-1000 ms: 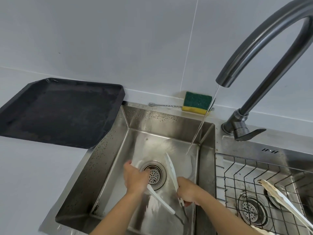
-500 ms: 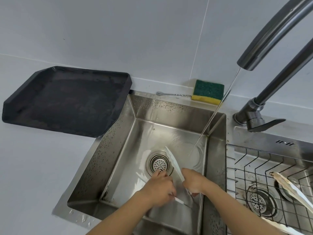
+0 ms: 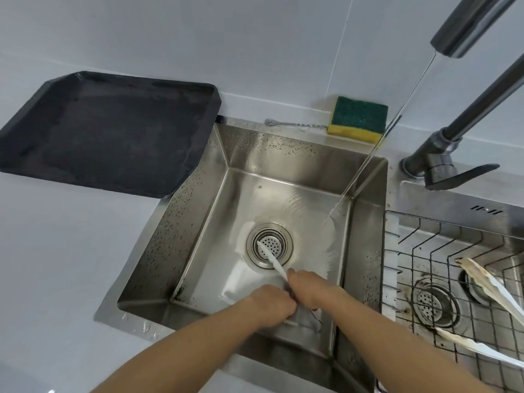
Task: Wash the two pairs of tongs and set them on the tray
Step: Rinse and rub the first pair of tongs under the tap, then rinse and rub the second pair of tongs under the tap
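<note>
Since a second ago the left hand (image 3: pixel 271 305) has drawn back from the drain strainer (image 3: pixel 279 236) and now sits against the right hand (image 3: pixel 310 287), knuckles touching, low in the left sink basin (image 3: pixel 198 211).

Head view, looking down at a steel double sink set in a pale bench (image 3: pixel 71 251). Both hands hold the white tongs (image 3: pixel 273 259). The right hand's grip is closed round one arm of the tongs, whose pointed tip reaches out over the strainer. The left hand's grip is curled closed on the lower part of the tongs, which its fingers mostly hide.

A thin stream of water (image 3: pixel 368 157) falls slantwise from the dark faucet (image 3: pixel 467 26) and lands on the basin floor near the right wall, apart from the tongs.

A second pair of tongs (image 3: pixel 493 287), stained brown, lies with its arms spread on the wire rack (image 3: pixel 425 236) in the right basin.

A black tray (image 3: pixel 107 131) sits on the bench to the left, one corner overhanging the sink rim. A green and yellow sponge (image 3: pixel 358 117) stands against the wall behind the sink.
</note>
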{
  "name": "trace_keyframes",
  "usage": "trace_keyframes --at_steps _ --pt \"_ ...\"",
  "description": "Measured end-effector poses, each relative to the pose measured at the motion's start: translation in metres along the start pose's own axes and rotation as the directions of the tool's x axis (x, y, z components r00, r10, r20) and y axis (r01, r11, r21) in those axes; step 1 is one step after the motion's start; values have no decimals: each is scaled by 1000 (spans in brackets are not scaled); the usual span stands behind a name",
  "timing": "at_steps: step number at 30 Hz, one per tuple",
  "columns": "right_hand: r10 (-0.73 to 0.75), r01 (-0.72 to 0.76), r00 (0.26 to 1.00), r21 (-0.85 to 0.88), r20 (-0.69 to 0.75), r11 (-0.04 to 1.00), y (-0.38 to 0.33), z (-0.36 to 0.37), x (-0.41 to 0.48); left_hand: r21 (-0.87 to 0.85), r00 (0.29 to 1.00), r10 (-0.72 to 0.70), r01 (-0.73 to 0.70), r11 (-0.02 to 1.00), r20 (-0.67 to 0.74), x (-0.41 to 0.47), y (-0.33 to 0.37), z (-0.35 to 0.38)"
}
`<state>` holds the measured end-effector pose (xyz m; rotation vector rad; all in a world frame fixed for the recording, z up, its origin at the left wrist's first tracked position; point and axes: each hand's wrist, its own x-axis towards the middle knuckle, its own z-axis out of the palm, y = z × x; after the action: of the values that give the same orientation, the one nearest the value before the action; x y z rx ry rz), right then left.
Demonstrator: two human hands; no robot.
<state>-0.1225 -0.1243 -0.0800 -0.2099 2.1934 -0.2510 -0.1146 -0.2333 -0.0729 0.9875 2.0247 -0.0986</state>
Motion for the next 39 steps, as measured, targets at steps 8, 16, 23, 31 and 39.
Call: trace_keyframes --at_steps 8,16,23,31,39 --pt "-27 26 999 17 42 1000 2 9 2 14 999 -22 21 1000 42 10 0 17" --pt "-39 39 999 -15 8 999 8 10 5 -128 991 -106 116 985 83 8 -6 18" --pt "-41 46 996 58 -82 997 19 -20 -13 -192 996 -84 83 978 5 -2 1 -6" --pt "5 67 924 173 -383 983 50 -71 -90 -210 990 -61 32 977 -129 -26 29 -88" --pt "123 82 633 224 -764 971 103 -70 -178 -292 862 -2 -170 941 -507 -46 103 -143"
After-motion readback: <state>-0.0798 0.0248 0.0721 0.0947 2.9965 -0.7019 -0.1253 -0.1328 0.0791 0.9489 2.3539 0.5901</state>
